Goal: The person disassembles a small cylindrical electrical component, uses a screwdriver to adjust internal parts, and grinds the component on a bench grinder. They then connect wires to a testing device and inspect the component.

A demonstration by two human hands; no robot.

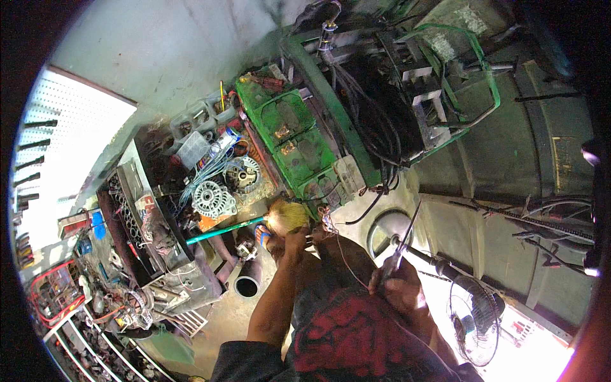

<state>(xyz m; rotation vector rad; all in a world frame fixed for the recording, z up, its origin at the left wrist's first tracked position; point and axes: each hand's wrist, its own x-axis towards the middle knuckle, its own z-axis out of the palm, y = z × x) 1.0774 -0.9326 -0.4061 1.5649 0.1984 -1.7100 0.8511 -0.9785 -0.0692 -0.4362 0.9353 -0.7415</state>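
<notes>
My left hand (295, 240) is closed beside a small bundle of thin coloured wires (328, 219) near the corner of a green-topped bench unit (289, 130). What its fingers pinch is too small to make out. My right hand (402, 291), held out to the right, is wrapped round a slim tool with a long pointed tip (408, 235) aimed upward. A thin reddish wire (352, 249) runs from the bundle down toward my right hand. Behind my left hand are the yellow bristles of a broom (286, 216) with a green handle.
Two alternator parts (214, 199), clear plastic boxes (192, 149) and blue wires crowd the bench on the left. Below stands an open grey pipe (247, 286). To the right are a round metal base (389, 232) and a fan (474, 315). Black cables (369, 121) hang from a metal frame.
</notes>
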